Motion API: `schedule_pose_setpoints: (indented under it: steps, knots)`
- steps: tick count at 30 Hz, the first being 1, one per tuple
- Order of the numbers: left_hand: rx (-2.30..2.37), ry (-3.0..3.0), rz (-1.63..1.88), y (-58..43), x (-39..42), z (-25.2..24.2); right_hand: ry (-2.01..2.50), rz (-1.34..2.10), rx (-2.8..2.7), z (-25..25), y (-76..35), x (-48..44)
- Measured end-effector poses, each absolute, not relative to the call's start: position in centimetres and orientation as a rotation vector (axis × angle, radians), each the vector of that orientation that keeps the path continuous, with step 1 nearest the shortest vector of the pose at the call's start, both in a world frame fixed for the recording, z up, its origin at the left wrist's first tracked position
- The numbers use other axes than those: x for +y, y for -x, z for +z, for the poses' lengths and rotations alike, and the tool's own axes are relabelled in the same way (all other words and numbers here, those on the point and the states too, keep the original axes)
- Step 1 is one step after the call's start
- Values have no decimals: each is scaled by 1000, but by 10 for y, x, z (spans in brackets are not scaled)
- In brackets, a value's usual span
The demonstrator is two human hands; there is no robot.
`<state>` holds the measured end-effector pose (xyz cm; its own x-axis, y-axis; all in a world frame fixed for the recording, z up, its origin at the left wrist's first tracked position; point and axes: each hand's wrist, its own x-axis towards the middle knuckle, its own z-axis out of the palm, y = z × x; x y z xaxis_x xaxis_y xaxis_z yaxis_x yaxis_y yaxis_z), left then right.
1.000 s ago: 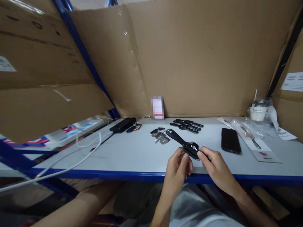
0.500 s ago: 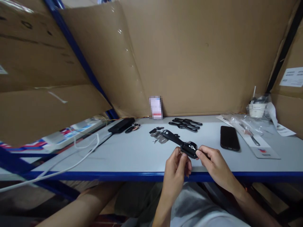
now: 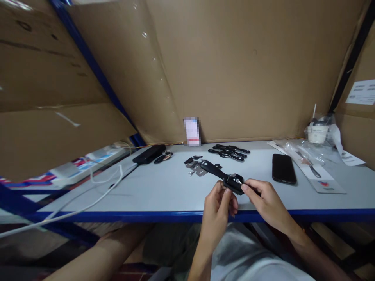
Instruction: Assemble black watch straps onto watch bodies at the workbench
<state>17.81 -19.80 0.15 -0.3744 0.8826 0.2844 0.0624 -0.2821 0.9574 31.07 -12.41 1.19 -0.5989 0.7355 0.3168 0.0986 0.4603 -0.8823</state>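
Observation:
Just above the table's front edge I hold a black spokeshave (image 3: 215, 170) with both hands, one long handle pointing up and left. My left hand (image 3: 218, 203) is closed with thumb and fingers pinching the lower edge of its middle. My right hand (image 3: 260, 195) closes around the right-hand handle, the thumb beside a small silver screw (image 3: 238, 181) on the middle part. Past the left handle lie flat metal blades (image 3: 198, 171), darker plates and small screws (image 3: 191, 173). Several more black spokeshave bodies (image 3: 230, 152) lie in a pile further back.
A dark phone (image 3: 283, 168) and a carded, plastic-wrapped tool (image 3: 315, 170) lie to the right. Behind them stands a white cup (image 3: 318, 134). At left are a black box (image 3: 149, 154), keys (image 3: 163, 157) and white cables (image 3: 96, 208). Cardboard (image 3: 234, 70) walls the table's back.
The view has shifted slightly. Both hands keep their hold on the spokeshave, and nothing on the table has visibly moved.

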Motion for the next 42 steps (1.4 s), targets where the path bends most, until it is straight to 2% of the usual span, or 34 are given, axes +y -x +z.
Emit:
schedule_pose_setpoints:
  steps: [22,42]
  knots:
    - [1252,-1191,1657,-172,-200,5,737,1010,-2070,10,-311,-124]
    - [1271,-1126,1763,-173,-201,5,739,1077,-1996,14,-311,-126]
